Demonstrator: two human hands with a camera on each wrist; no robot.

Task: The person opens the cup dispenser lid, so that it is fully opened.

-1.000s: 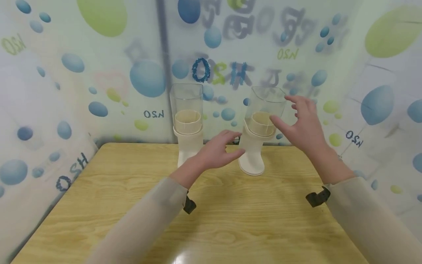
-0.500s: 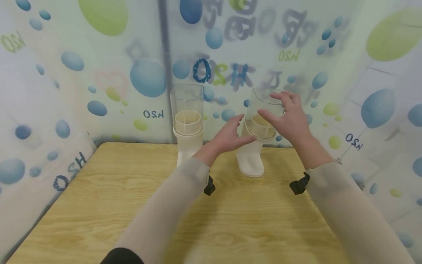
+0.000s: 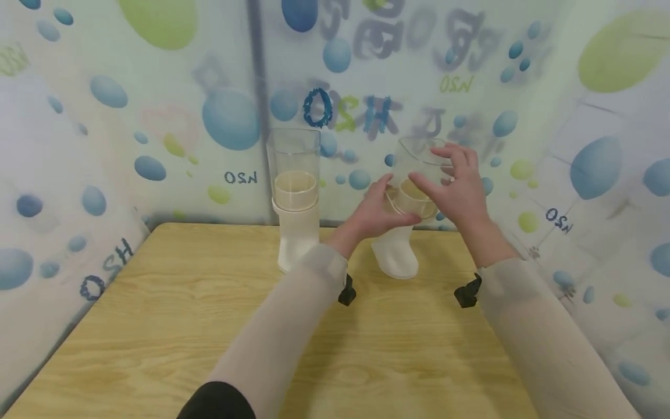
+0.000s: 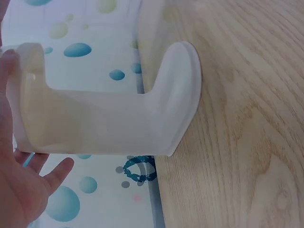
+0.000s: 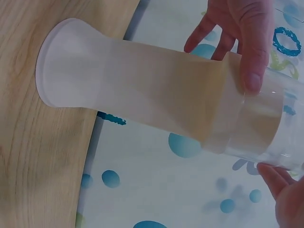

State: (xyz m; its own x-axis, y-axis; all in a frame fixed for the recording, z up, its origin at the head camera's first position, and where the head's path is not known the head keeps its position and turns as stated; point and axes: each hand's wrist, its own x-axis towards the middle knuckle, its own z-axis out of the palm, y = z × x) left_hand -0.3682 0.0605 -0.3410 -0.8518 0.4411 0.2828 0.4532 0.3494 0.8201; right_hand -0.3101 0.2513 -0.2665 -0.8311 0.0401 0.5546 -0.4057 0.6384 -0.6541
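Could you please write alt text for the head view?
A person's left hand grips a white stand near its top, the right hand at the clear container above. A second stand with its own container is to the left on the wooden table.

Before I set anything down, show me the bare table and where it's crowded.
The table is bare left of the left-hand stand, out to the left wall, and at the front between the two sleeves. It's crowded around the right-hand stand: the left hand grips it, and the right hand is at its clear container.
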